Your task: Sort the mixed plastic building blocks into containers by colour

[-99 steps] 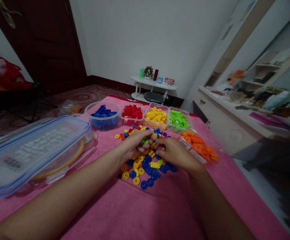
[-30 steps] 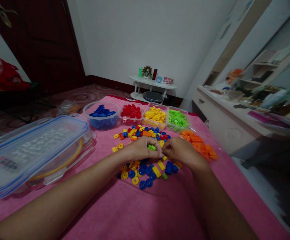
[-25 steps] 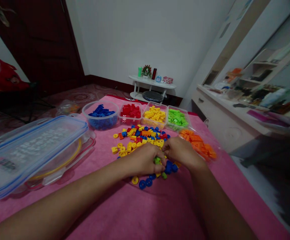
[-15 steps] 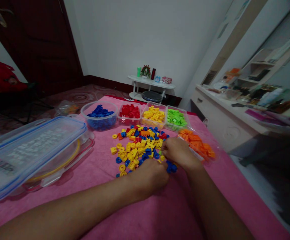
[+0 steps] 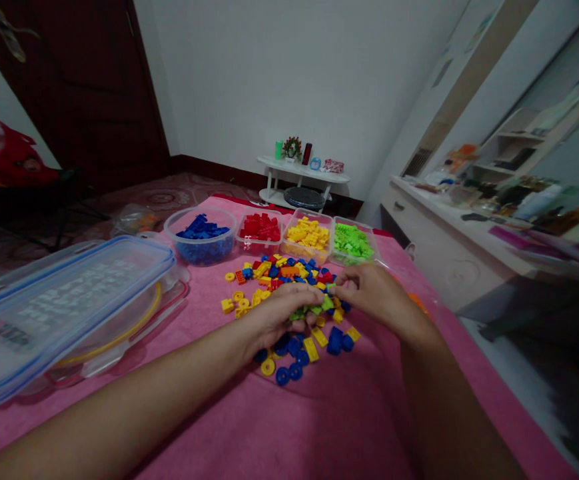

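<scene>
A loose pile of small toy bricks (image 5: 289, 280), mostly yellow, blue and red, lies on the pink cloth (image 5: 289, 427). My left hand (image 5: 279, 313) is cupped palm-up over the pile and holds several green bricks (image 5: 309, 310). My right hand (image 5: 369, 293) hovers just right of it, thumb and forefinger pinched together at the green bricks. Behind the pile stand a round tub of blue bricks (image 5: 202, 235), and tubs of red bricks (image 5: 260, 230), yellow bricks (image 5: 310, 237) and green bricks (image 5: 353, 243).
A stack of clear lidded storage boxes (image 5: 64, 307) fills the left of the cloth. A white dresser (image 5: 449, 260) with clutter runs along the right. A small white table (image 5: 302, 180) stands by the far wall, a dark door (image 5: 79, 87) at the left.
My left hand swept toward me through the pile, then came back up with green bricks in its palm. My right hand moved up and now covers the orange bricks.
</scene>
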Tool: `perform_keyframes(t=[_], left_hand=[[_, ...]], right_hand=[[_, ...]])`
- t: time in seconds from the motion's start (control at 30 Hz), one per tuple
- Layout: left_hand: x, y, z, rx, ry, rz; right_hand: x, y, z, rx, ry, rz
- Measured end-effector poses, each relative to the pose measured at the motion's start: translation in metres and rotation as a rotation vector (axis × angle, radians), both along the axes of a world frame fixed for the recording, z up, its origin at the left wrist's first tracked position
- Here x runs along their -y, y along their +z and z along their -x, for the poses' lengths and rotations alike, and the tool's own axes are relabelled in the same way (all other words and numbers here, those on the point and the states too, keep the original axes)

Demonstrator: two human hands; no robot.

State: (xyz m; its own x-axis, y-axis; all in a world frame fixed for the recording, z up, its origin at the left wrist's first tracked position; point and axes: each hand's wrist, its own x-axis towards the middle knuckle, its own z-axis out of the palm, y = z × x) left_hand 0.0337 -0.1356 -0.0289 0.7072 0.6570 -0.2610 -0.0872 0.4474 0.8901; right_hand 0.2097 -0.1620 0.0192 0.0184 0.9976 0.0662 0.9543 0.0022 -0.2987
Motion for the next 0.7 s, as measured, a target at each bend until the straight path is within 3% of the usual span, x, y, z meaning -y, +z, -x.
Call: perform_keyframes(t=[0.07, 0.13, 0.27, 0.33, 0.5, 0.6, 0.67, 0.7], left_hand=[[-0.008, -0.001, 0.002, 0.098, 0.032, 0.306], [-0.013, -0.004, 0.003, 0.159, 0.025, 0.47], [-0.013, -0.01, 0.003, 0.268, -0.014, 0.518], [-0.012, -0.011, 0.003, 0.285, -0.032, 0.535], [-0.013, -0.007, -0.005, 0.219, -0.09, 0.604], [-0.025, 0.006, -0.023, 0.115, -0.094, 0.478], [-0.038, 0.019, -0.044, -0.017, -0.08, 0.158], [-0.046, 0.026, -0.057, -0.091, -0.065, -0.11]], right_hand=[[0.005, 0.01, 0.0, -0.148, -0.012, -0.124], [0.009, 0.013, 0.006, -0.278, 0.013, -0.184], [0.012, 0.012, 0.022, -0.363, 0.151, -0.121], [0.012, 0.016, 0.023, -0.417, 0.135, -0.165], [0.024, 0.044, -0.003, -0.631, -0.156, -0.623], [0.034, 0.057, -0.02, -0.711, -0.217, -0.855], [0.038, 0.06, -0.026, -0.732, -0.221, -0.934], [0.039, 0.06, -0.027, -0.735, -0.221, -0.95]])
